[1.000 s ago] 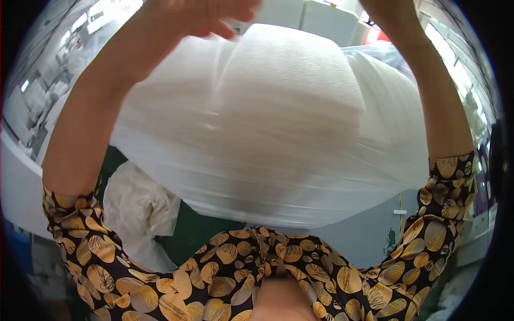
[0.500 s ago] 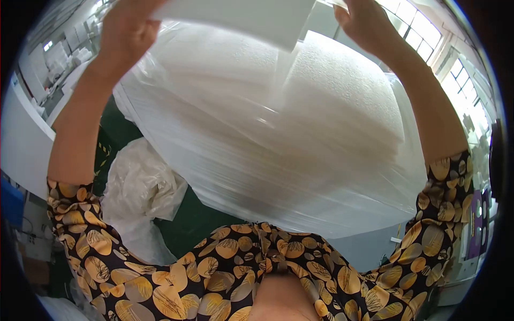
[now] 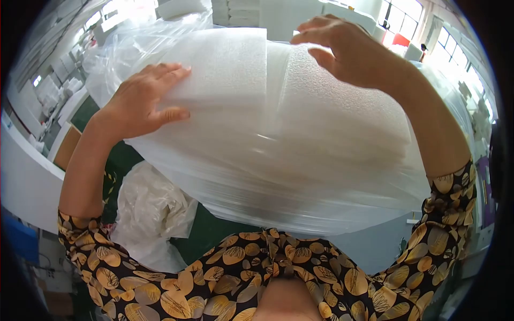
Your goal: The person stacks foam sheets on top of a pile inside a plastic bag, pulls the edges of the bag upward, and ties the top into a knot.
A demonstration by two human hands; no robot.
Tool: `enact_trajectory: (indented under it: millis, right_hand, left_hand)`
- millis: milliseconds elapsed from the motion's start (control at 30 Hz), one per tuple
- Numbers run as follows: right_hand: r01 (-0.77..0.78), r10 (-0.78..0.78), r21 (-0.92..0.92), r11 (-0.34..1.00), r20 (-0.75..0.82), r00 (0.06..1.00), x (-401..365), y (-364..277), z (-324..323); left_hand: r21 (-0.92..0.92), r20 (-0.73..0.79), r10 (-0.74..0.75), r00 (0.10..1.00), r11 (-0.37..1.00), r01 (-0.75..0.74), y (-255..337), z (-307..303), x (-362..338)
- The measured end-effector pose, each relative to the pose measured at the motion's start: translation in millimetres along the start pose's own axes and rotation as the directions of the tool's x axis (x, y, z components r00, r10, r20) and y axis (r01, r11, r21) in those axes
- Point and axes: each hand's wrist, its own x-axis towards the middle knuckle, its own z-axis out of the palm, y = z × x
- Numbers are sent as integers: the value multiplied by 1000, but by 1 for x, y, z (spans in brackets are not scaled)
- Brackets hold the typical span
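Observation:
Two side-by-side stacks of white foam sheets sit in a large clear plastic bag point(image 3: 257, 182) in front of me. My left hand point(image 3: 147, 99) is open over the left stack of foam sheets point(image 3: 225, 67), its fingers spread at the left part of the top sheet. Above the back of the right stack of foam sheets point(image 3: 342, 107) is my right hand point(image 3: 348, 51), thumb and fingers apart and nothing between them. Loose folds of the bag gather behind my left hand.
Crumpled clear plastic point(image 3: 152, 206) lies on the green floor point(image 3: 206, 227) at the lower left. A white panel point(image 3: 32, 166) stands at far left. Behind the bag are large white blocks point(image 3: 292, 13), with windows at the upper right.
The white sheet that was raised between my hands is now down on the left stack. My left hand has come down and opened; the right has shifted slightly left and lower.

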Motion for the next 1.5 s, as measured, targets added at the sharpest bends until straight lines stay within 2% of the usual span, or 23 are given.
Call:
enact_trajectory:
  millis: [67,100,133,167,233,267,333,367,433,500,533,700,800,833,900,1000,1133,1167,1333,1400,1433,1467,1500]
  right_hand:
    - [-28,29,15,999,-8,1000,2,1,-12]
    - [-43,44,22,999,-3,999,1,-1,-19]
    - [-93,93,29,995,-5,996,-1,-4,-24]
    - [-101,101,14,995,-9,995,-5,-4,-29]
    - [-149,144,111,983,53,988,-11,-2,-32]
    - [-192,180,144,971,94,979,-14,2,-31]
    - [-160,150,139,977,81,985,-21,5,-24]
    - [-132,124,131,982,69,990,-20,6,-24]
    - [-163,144,172,972,116,983,-16,2,-25]
    - [-177,135,272,946,165,977,-12,-5,-29]
    - [-126,105,271,954,91,990,-11,-8,-26]
    - [-182,120,188,965,297,947,-4,-39,-25]
    - [-186,98,121,975,515,852,-5,-53,-32]
    - [-186,97,119,975,523,846,-9,-55,-28]
    - [-133,113,34,991,356,928,-19,-62,-20]
    - [-116,97,48,992,295,951,-31,-73,-19]
    - [-143,136,-4,990,328,935,-41,-82,-25]
    - [-132,126,-5,991,327,937,-40,-80,-26]
    - [-134,142,-50,990,243,960,-51,-70,-17]
    - [-44,43,35,998,42,998,-50,-62,-24]
    - [-60,58,34,998,42,997,-52,-51,-30]
    - [-196,203,106,975,-58,977,-56,-35,-38]
    - [-316,345,192,929,-142,928,-64,-19,-42]
  left_hand:
    - [-67,121,-38,992,997,46,5,-13,6]
    - [-66,106,-22,994,997,29,-1,-17,13]
    - [-293,204,-154,967,933,210,-13,-20,25]
    - [-482,329,-250,911,785,389,-26,-23,38]
    - [-530,380,-371,848,664,527,-52,-26,69]
    - [-530,377,-368,850,667,524,-66,-18,84]
    - [-474,401,-500,768,604,641,-90,12,105]
    - [-464,396,-501,769,613,639,-104,24,115]
    - [-397,523,-386,759,678,619,-122,42,132]
    - [-339,586,-422,692,647,683,-129,55,150]
    - [-370,600,-415,684,614,697,-127,60,156]
    - [-561,631,-280,723,478,675,-129,90,166]
    - [-618,652,-204,730,415,668,-129,106,168]
    - [-614,666,-175,725,423,666,-130,110,170]
    - [-656,640,-182,747,376,654,-122,113,166]
    - [-728,580,-172,796,330,601,-115,110,171]
    - [-768,526,-202,826,304,564,-98,118,183]
    - [-768,527,-200,826,304,563,-97,120,182]
    - [-655,444,-218,869,583,481,-102,131,189]
    - [-614,451,-197,870,639,463,-106,122,194]
    - [-485,312,-214,926,802,349,-109,118,194]
    - [-315,170,-199,965,917,244,-111,117,193]
    - [-352,193,-165,967,909,225,-112,116,201]
